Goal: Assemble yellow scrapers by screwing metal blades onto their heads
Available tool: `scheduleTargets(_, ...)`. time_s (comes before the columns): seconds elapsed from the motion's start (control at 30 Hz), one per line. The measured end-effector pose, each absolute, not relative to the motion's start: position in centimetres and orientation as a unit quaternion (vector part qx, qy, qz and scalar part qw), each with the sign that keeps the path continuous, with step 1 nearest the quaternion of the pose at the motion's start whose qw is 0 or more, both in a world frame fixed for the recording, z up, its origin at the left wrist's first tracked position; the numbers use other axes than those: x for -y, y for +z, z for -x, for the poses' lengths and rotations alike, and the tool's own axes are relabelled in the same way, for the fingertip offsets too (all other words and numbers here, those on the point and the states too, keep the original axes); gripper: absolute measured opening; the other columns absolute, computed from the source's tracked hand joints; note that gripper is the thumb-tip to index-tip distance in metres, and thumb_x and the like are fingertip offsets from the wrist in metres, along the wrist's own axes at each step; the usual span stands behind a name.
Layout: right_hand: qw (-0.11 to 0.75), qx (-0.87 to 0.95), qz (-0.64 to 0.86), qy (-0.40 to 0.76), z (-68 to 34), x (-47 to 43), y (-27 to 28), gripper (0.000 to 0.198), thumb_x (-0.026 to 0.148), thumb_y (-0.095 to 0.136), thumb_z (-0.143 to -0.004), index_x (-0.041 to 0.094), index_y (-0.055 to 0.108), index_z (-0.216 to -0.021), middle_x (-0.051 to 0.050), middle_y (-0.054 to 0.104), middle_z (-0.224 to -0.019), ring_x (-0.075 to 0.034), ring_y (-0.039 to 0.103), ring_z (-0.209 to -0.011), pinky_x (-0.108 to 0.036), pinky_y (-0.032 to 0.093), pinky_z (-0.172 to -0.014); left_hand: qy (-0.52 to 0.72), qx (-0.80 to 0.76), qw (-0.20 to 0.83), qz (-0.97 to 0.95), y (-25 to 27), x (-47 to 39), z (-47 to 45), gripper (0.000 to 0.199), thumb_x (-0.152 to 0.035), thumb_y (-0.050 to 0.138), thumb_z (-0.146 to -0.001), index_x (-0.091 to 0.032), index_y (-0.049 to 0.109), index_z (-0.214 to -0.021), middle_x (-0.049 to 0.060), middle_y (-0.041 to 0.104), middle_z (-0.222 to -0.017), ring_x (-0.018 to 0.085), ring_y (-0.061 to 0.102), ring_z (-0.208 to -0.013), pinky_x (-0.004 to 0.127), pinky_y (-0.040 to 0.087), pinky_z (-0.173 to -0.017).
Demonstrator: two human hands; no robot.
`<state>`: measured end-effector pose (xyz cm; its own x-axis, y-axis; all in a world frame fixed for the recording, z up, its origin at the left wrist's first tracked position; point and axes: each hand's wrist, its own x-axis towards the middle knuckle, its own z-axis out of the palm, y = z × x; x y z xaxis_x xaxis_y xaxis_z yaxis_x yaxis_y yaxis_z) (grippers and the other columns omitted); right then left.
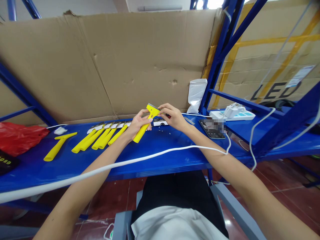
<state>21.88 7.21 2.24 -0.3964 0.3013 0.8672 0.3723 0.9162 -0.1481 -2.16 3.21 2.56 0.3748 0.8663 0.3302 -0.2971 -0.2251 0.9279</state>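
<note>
My left hand (139, 123) is closed around the handle of a yellow scraper (141, 133), whose head points up and away from me. A thin grey blade edge (153, 106) shows along the top of the head. The fingers of my right hand (172, 116) are pinched at the right corner of this head; their tips are partly hidden. Just below them lies a black-and-white card (160, 122), with a small dark red spot by my thumb. Left of my hands, several yellow scrapers (103, 138) lie in a row, their heads among black-and-white pieces. A separate yellow scraper (57, 148) lies farther left.
A white cable (150, 154) crosses in front of my forearms. On the blue table (160, 163) are a phone (212, 129), a white power strip (246, 115) and a red plastic bag (20, 136). Cardboard (140, 60) stands behind, with a white pouch (197, 95) against it.
</note>
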Motion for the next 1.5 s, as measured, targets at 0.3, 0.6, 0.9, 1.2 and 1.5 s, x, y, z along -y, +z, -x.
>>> scheduleTargets(0.3,0.496,0.846,0.195,-0.017,-22.0,-7.1,2.4,0.008,0.027,0.070,-0.105,0.022,0.074,-0.101,-0.011,0.077,-0.124,-0.022,0.073,-0.098,-0.036,0.059,-0.086,0.504,-0.256,0.556,-0.609,2.3,-3.5,2.3,0.065,-0.027,0.098,-0.073,-0.023,0.051,-0.118,0.007,0.082,-0.108,0.014,0.072,-0.055,0.029,0.059,-0.059)
scheduleTargets(0.6,0.460,0.867,0.191,0.003,-22.3,-8.0,1.8,0.010,0.028,0.071,-0.104,0.022,0.077,-0.100,-0.010,0.077,-0.122,-0.020,0.072,-0.093,-0.033,0.056,-0.078,0.522,-0.302,0.546,-0.582,1.8,-3.1,1.5,0.061,-0.033,0.100,-0.074,-0.022,0.053,-0.110,0.005,0.083,-0.098,0.015,0.074,-0.056,0.026,0.060,-0.059)
scheduleTargets(0.9,0.435,0.880,0.192,0.018,-22.4,-8.5,1.5,0.012,0.024,0.064,-0.105,0.021,0.076,-0.107,-0.012,0.079,-0.121,-0.025,0.076,-0.107,-0.041,0.061,-0.095,0.532,-0.346,0.573,-0.518,1.3,-3.1,0.9,0.058,-0.026,0.095,-0.074,-0.022,0.055,-0.115,-0.001,0.074,-0.075,0.018,0.074,-0.056,0.029,0.065,-0.060)
scheduleTargets(1.2,0.427,0.877,0.222,0.018,-22.3,-8.3,1.5,0.009,0.027,0.065,-0.105,0.024,0.074,-0.105,-0.010,0.078,-0.119,-0.024,0.074,-0.103,-0.039,0.059,-0.094,0.542,-0.355,0.600,-0.470,1.4,-3.2,1.0,0.060,-0.019,0.095,-0.068,-0.021,0.060,-0.117,0.002,0.077,-0.083,0.019,0.076,-0.059,0.030,0.067,-0.061)
scheduleTargets(1.5,0.425,0.873,0.239,0.008,-22.2,-8.0,1.5,0.011,0.026,0.066,-0.104,0.024,0.075,-0.110,-0.008,0.076,-0.114,-0.024,0.072,-0.099,-0.038,0.058,-0.090,0.532,-0.341,0.608,-0.480,1.3,-3.4,1.3,0.058,-0.021,0.097,-0.068,-0.021,0.060,-0.113,0.002,0.077,-0.086,0.017,0.073,-0.054,0.032,0.066,-0.060)
